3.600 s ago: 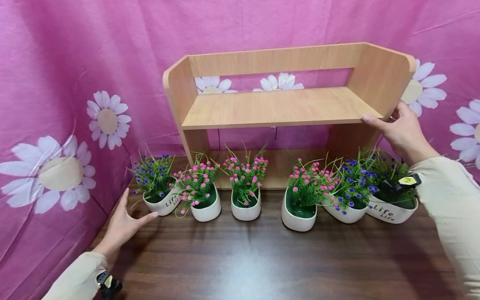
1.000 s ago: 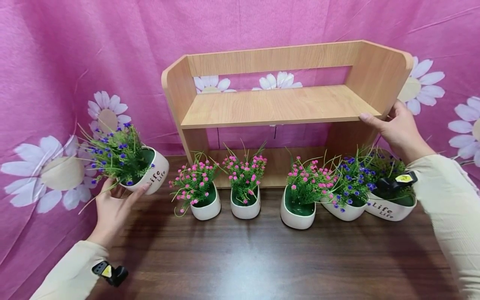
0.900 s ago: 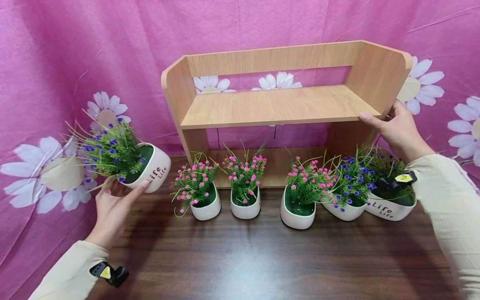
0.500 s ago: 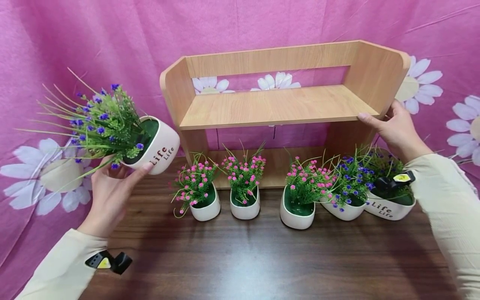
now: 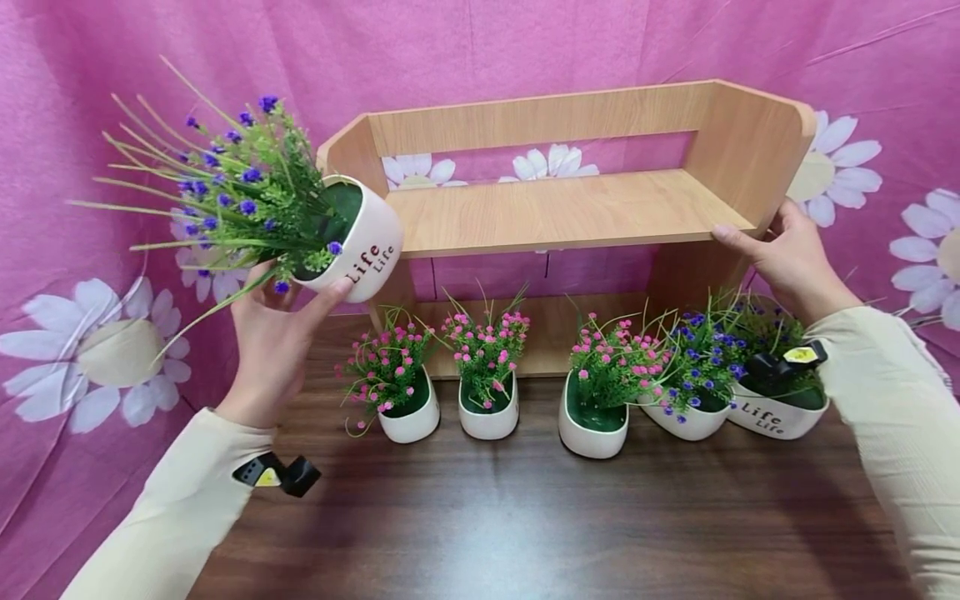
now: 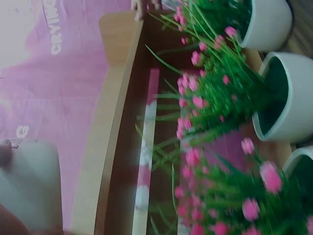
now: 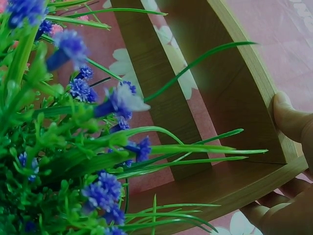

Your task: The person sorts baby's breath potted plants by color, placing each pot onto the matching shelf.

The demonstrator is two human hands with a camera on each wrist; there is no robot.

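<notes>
In front of you, a dark wood-grain table (image 5: 495, 517) bears a light wooden shelf unit (image 5: 555, 212), three pink-flowered pots (image 5: 489, 421), a blue-flowered pot (image 5: 692, 425) and a white pot lettered "Life" (image 5: 780, 417).

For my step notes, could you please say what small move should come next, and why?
Probably the left hand should tip its blue-flowered pot upright before setting it down: the pot is raised and tilted, its flowers leaning away from the upper shelf, whose right end the right hand grips.
</notes>
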